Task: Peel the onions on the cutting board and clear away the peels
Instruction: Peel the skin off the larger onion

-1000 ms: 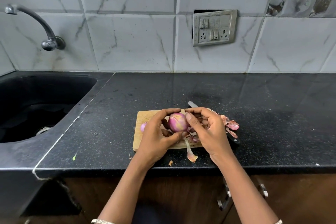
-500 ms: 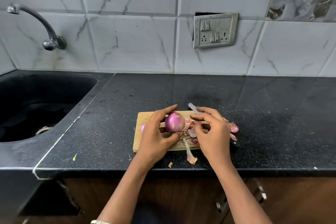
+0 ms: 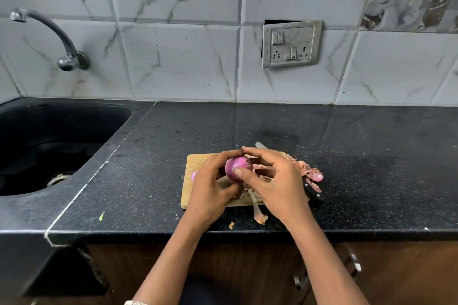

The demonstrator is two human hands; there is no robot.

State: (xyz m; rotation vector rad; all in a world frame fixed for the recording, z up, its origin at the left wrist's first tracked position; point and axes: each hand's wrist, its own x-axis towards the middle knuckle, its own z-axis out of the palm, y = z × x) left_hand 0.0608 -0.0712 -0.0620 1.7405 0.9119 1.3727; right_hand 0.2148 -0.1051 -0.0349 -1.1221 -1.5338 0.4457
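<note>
A purple onion (image 3: 238,165) is held just above the wooden cutting board (image 3: 195,160), between both hands. My left hand (image 3: 210,190) cups it from the left and below. My right hand (image 3: 275,186) grips it from the right, thumb pressed on its front and fingers curled over the top. A second onion (image 3: 193,176) peeks out pink behind my left hand. Loose peels (image 3: 311,171) lie heaped on the board's right end, and one long peel (image 3: 257,213) hangs over the front edge onto the counter.
A knife lies behind my right hand, its black handle (image 3: 313,192) off the board's right edge and its blade tip (image 3: 260,145) at the back. A black sink (image 3: 49,146) with a tap (image 3: 64,54) is at the left. The counter's front edge runs just below the board.
My right hand left the peel pile and came back onto the onion, thumb on its front. My left hand kept holding the onion in about the same place.
</note>
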